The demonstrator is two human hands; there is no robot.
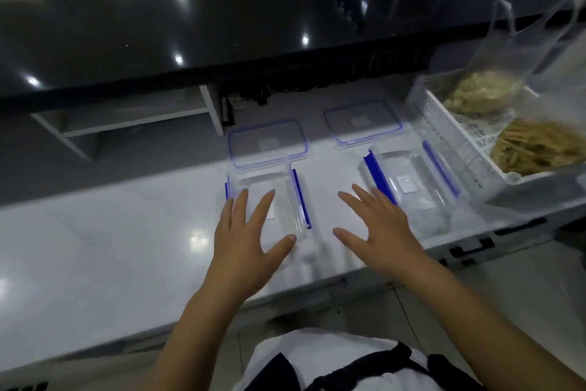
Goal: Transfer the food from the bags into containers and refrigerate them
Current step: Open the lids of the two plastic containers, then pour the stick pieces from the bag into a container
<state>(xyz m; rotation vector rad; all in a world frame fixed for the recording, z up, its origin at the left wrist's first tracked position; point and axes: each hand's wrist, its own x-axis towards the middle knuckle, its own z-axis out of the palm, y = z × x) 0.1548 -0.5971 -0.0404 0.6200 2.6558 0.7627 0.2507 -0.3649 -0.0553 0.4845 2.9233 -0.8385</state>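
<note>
Both hands reach out flat over the white desk [95, 248], palms down and fingers spread, holding nothing. The left hand [245, 241] hovers over the near end of the left container [269, 197], a clear, empty rectangular box with blue clips along its long sides; whether the fingers [263, 203] touch its rim cannot be told. Its lid [268, 143], clear with a blue seal line, lies flat on the desk just beyond the box, touching or nearly touching its far end. The right hand [379, 232] is spread over bare desk between the two boxes, its outer fingers just beside the blue clip of the right container [412, 184], which is also clear and empty and sits slightly turned. A second lid [363, 121] lies just beyond that box. At the right edge of the desk stands a white tray [456, 143] lined with printed paper, and in it rest two thin clear plastic bags: the far bag [494, 73] holds pale, lumpy food, and the near bag [539, 149] holds yellowish strips. Their handles stand up loosely. Behind the desk runs a raised, glossy black counter [190, 26]. The picture is somewhat blurred.
</note>
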